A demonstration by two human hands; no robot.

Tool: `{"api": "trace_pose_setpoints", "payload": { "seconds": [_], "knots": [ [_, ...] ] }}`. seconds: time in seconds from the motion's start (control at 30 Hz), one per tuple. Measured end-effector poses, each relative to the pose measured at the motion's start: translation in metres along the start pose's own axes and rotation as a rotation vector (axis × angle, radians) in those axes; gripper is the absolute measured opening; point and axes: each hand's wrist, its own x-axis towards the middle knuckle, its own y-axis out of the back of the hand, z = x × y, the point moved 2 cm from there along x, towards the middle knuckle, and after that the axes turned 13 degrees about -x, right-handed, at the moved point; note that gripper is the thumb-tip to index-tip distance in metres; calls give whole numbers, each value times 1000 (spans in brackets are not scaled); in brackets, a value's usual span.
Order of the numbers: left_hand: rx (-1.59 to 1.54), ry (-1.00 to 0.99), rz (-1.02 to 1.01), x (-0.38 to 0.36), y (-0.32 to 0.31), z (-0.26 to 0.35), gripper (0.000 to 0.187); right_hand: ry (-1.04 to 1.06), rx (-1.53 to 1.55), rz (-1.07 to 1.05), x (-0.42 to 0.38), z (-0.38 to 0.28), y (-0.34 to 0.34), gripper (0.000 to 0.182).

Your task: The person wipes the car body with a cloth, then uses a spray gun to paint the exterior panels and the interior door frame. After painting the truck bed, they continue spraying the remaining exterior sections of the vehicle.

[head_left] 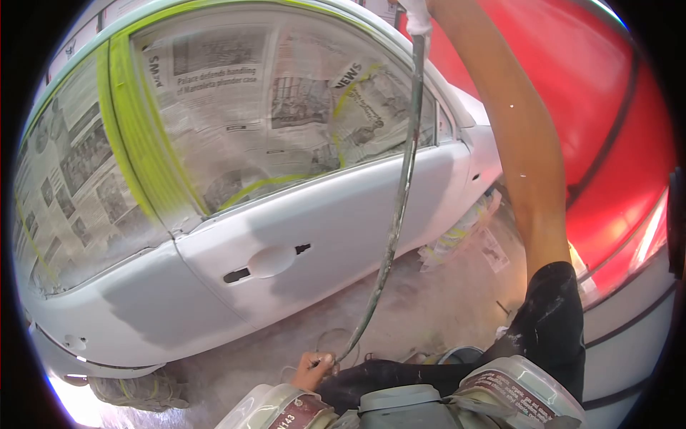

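Observation:
My left hand is low in the view, its fingers closed around a dark, paint-spotted air hose. The hose curves up past the car door to the top edge. My right arm stretches upward on the right, and my right hand is mostly cut off by the frame. It is closed at the white-coated handle of a spray gun, where the hose ends; the rest of the gun is out of view. Beside the hose stands a car door with patchy white and grey paint.
Newspaper and yellow-green masking tape cover the car windows. A covered wheel is at lower left. A red panel stands at right. Respirator cartridges fill the bottom edge. The dusty floor has loops of thin line.

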Motion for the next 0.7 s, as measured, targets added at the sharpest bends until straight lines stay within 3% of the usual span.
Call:
{"api": "trace_pose_setpoints", "payload": {
  "seconds": [0.07, 0.23, 0.3, 0.4, 0.5, 0.7],
  "knots": [
    [-31, -7, -27, 18, -19, -2, 55, -115, 2, 184, -27, 16, 33, 43],
    [144, 77, -76, 64, -67, -14, 54, -215, -66, 180, -75, 98, 169, 42],
    [142, 124, -95, 79, -87, -21, 54, -467, 10, 163, -118, 113, 210, 42],
    [103, 150, -93, 98, -104, -38, 52, -395, 67, 315, -145, 154, 274, 39],
    [103, 164, -71, 115, -122, -40, 50, -525, 91, 396, -174, 193, 345, 41],
    [143, 220, -102, 147, -146, -44, 47, -492, 47, 567, -223, 235, 422, 42]
  ]
}}
